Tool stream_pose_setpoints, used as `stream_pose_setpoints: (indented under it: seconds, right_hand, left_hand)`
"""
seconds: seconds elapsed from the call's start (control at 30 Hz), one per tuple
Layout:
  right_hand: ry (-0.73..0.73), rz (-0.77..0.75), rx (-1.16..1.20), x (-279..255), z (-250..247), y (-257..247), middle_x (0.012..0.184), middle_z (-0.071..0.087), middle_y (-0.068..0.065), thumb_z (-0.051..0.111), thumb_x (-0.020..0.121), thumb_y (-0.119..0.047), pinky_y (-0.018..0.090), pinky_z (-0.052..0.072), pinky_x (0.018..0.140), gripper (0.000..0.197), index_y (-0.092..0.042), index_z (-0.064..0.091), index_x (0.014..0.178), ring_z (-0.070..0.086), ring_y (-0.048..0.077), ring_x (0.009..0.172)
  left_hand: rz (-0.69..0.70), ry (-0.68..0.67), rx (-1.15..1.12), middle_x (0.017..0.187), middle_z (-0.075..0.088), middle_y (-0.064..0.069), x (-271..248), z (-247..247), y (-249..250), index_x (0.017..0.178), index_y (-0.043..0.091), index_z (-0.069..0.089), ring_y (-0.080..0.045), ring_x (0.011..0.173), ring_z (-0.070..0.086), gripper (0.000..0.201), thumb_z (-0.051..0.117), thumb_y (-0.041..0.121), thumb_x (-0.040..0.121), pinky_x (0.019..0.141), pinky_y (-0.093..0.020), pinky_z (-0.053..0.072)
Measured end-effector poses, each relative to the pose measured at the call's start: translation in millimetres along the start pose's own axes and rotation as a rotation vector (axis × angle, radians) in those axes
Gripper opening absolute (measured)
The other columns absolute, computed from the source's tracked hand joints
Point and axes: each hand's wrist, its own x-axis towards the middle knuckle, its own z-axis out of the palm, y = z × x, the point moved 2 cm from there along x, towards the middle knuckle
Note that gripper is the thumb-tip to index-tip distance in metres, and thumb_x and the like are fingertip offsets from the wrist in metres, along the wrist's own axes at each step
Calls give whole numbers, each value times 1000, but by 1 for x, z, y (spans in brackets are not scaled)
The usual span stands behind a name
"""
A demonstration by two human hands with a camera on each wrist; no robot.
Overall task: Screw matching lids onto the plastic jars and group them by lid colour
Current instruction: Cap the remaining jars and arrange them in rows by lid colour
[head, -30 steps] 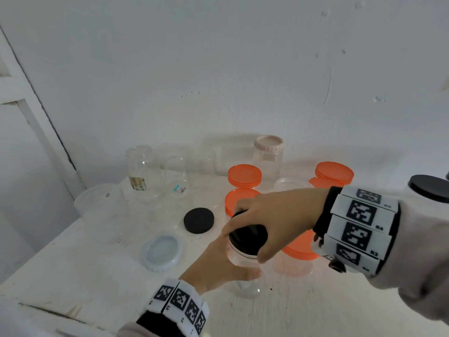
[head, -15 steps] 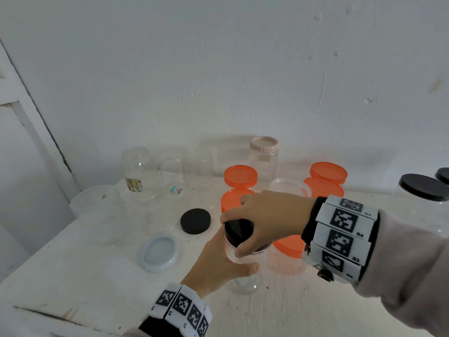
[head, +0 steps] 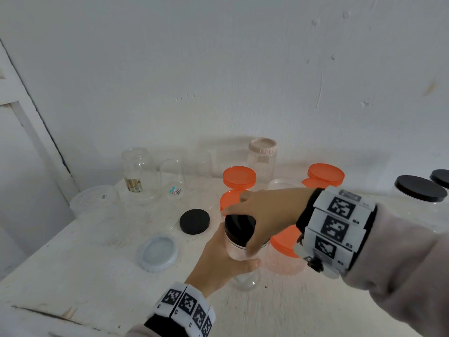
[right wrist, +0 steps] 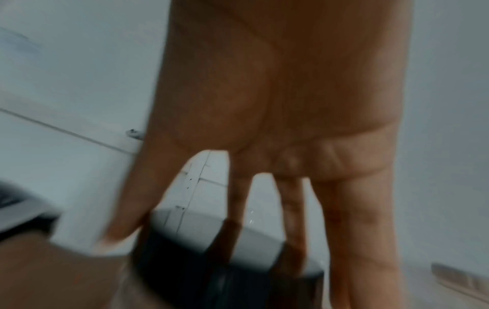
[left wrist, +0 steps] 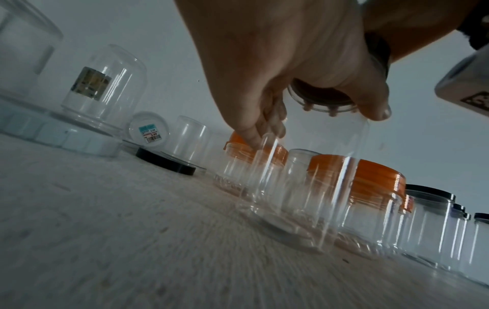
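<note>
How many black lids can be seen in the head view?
4. One black lid lies loose on the table, one is on the jar under the right hand, and two sit at the far right. More may be hidden beyond that edge.

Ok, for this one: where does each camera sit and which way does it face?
Head: above, looking forward and down at the table; both hands and banded wrists show.
Left wrist: low by the tabletop, looking up along the left hand at the clear jar.
Right wrist: above, looking down the right hand.
All share the black lid.
</note>
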Motion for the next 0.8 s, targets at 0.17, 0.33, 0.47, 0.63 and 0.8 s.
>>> stream_pose_setpoints:
  seconds: [0.17, 0.33, 0.47, 0.63, 0.8]
  right_hand:
    - [56, -106, -72, 4, -12, 1, 99, 39, -18, 78, 70, -51, 25, 34, 77, 81, -35, 41, 140, 37, 6, 98]
    - [234, -95, -37, 5, -1, 5, 78, 49, -19, 74, 64, -64, 21, 37, 59, 51, -34, 56, 102, 49, 5, 77]
    - [369, 31, 7, 6, 13, 4, 73, 55, -7, 65, 64, -75, 23, 34, 51, 57, -21, 54, 79, 50, 9, 64]
    - [243, 76, 28, 2, 9, 4, 92, 57, -7, 63, 69, -75, 23, 39, 60, 62, -22, 57, 100, 54, 14, 79]
    - [-9, -78, -10, -4, -11, 0, 115, 35, -16, 79, 74, -40, 21, 33, 80, 86, -38, 32, 146, 33, 6, 106]
  left_hand:
    - [-9, 11, -8, 119, 60, 24, -1, 1, 0, 127, 41, 45, 8, 113, 53, 80, 88, 29, 61, 85, -8, 44]
    - [9, 33, 15, 118, 62, 20, -1, 3, 2, 126, 38, 47, 3, 113, 55, 79, 86, 35, 58, 91, -19, 46]
    - [23, 76, 51, 117, 60, 23, -2, 6, 1, 128, 38, 46, 7, 110, 54, 80, 85, 37, 58, 87, -14, 46]
    - [37, 62, 57, 123, 54, 24, -1, 8, 2, 132, 35, 46, 7, 116, 50, 81, 85, 37, 61, 94, -18, 44]
    - [16, 63, 11, 123, 57, 24, -3, 9, 2, 127, 45, 41, 7, 117, 50, 84, 84, 43, 55, 101, -26, 43]
